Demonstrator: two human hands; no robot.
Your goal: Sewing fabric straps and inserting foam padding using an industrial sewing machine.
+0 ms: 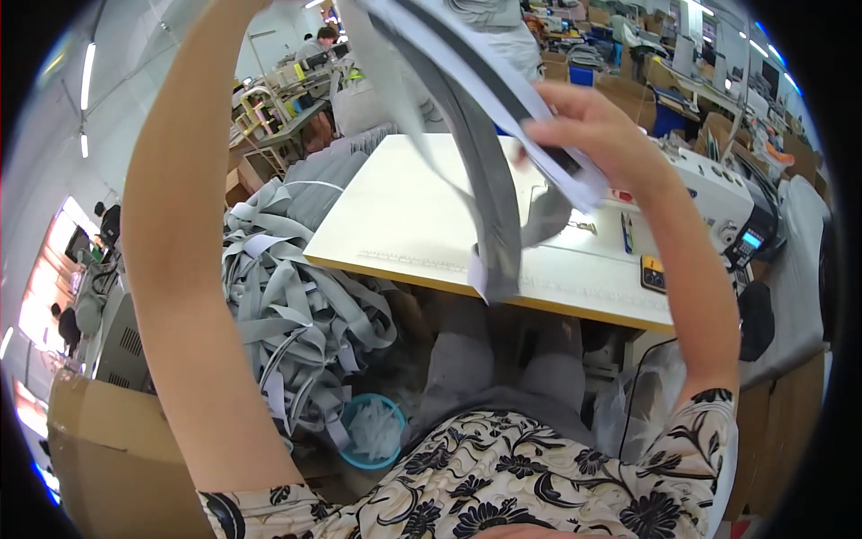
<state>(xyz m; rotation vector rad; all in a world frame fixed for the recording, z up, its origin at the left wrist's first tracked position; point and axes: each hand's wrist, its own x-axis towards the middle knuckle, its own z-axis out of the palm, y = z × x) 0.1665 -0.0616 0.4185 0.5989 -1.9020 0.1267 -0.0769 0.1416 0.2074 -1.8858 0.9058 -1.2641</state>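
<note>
Grey and white fabric strips [476, 180] hang from above the picture, down over the front of a white work table [377, 216]. My right hand [584, 135] grips a white strip with a dark centre band [485, 81], fingers wrapped over it. My left forearm rises to the top edge, where the left hand is mostly cut off and its fingers are hidden. Behind the right hand stands a white sewing machine [714, 189] with a control panel [747, 247]. Small pointed tools [627, 232] and a yellow-black object [654, 274] lie on the table.
A heap of grey straps [296, 305] hangs left of the table, above a blue bin of scraps [373, 427]. Grey stacked material [323, 180] lies behind the heap. A cardboard box [108, 431] is at lower left. A co-worker [319, 49] sits in the background among cluttered workstations.
</note>
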